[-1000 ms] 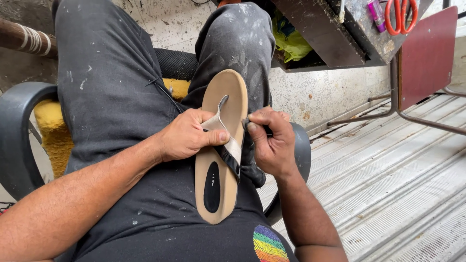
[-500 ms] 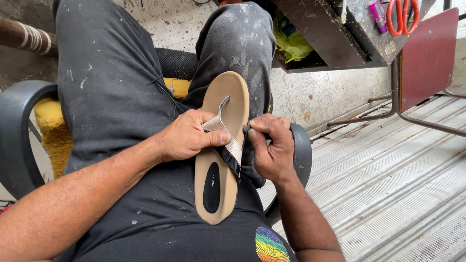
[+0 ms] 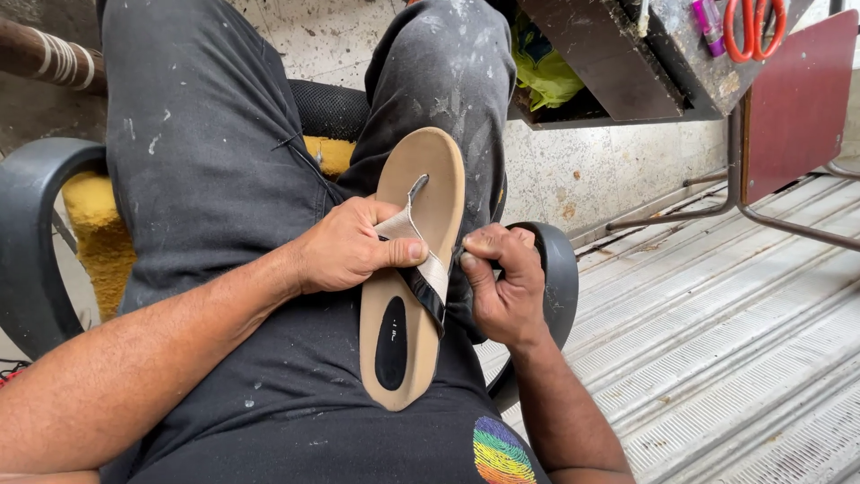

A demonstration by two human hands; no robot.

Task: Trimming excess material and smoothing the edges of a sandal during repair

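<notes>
A tan sandal (image 3: 414,269) lies on the person's lap, toe pointing away. The left hand (image 3: 349,246) pinches its pale strap (image 3: 421,251) against the insole, while the right hand (image 3: 502,282) grips the sandal's right edge beside the strap.

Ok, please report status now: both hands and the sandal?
Left hand pressing strap onto tan sandal. Right hand pinching sandal's right edge. Sandal lying along lap, nothing in the way.

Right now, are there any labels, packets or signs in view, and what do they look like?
Heel label: black oval patch on the tan sandal's insole, near the heel.
Tube: small, pink and purple, on the bench top right, beside orange scissors.
Shirt patch: rainbow-striped fingerprint shape, bottom edge.
No signs or screens.
</notes>
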